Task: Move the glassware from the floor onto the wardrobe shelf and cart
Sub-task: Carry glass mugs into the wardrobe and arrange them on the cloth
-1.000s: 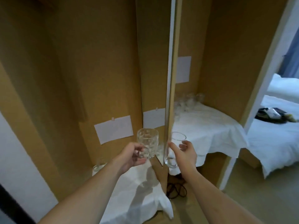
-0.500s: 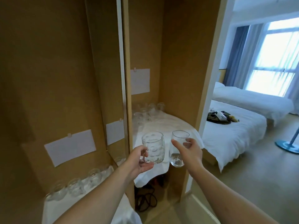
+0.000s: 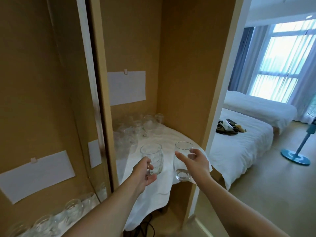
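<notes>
Carrying a mug (image 3: 152, 158) gripped in my left hand (image 3: 143, 173) and a glass (image 3: 183, 160) clasped in my right hand (image 3: 196, 162), I'd lower both gently onto the cloth-covered shelf (image 3: 164, 141) just ahead, short of the glasses (image 3: 136, 129) beyond.

Daylight enters from the window (image 3: 282, 60) at right and glares there; the wardrobe (image 3: 133, 40) interior is dim, soft, with wide-angle bending at edges.

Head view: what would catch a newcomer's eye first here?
Two clear glasses held side by side at centre: the left hand grips a dimpled mug, the right hand a smooth tumbler. Behind them, a cluster of glasses stands on the shelf's white cloth, with a bright window far right.
</notes>
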`<action>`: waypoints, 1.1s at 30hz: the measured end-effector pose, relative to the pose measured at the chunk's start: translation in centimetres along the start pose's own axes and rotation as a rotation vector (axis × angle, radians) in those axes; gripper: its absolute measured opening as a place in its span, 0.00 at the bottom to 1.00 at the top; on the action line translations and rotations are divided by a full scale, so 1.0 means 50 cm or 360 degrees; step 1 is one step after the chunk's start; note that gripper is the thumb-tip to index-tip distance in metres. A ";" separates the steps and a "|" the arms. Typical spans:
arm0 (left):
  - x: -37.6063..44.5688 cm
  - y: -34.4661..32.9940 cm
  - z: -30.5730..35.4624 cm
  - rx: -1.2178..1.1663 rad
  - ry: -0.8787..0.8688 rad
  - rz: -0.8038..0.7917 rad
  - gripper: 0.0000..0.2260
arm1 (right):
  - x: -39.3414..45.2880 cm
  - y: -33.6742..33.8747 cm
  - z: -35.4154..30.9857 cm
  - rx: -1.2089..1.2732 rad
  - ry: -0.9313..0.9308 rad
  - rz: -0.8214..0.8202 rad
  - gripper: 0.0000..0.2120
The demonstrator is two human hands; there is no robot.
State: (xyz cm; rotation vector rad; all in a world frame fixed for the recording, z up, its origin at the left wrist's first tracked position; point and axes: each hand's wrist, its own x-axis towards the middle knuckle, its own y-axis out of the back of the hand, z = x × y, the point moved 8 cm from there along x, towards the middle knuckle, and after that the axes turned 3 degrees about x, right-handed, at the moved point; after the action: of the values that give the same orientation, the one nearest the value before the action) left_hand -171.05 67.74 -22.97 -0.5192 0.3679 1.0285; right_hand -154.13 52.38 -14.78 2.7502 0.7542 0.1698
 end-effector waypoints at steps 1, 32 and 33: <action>0.026 -0.004 0.005 -0.0016 0.0013 0.0010 0.10 | 0.026 -0.011 0.000 -0.0012 0.0000 -0.0013 0.42; 0.272 -0.188 -0.006 -0.0156 -0.0048 0.0661 0.14 | 0.515 -0.228 0.147 -0.0154 0.0348 -0.1101 0.49; 0.265 -0.199 -0.009 -0.0174 -0.0060 0.0681 0.14 | 0.518 -0.232 0.157 -0.0163 0.0341 -0.1133 0.49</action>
State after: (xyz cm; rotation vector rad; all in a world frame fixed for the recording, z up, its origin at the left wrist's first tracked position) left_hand -156.07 72.79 -27.88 -0.5297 0.4000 1.4764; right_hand -136.06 73.39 -24.77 2.2200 1.6635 0.3352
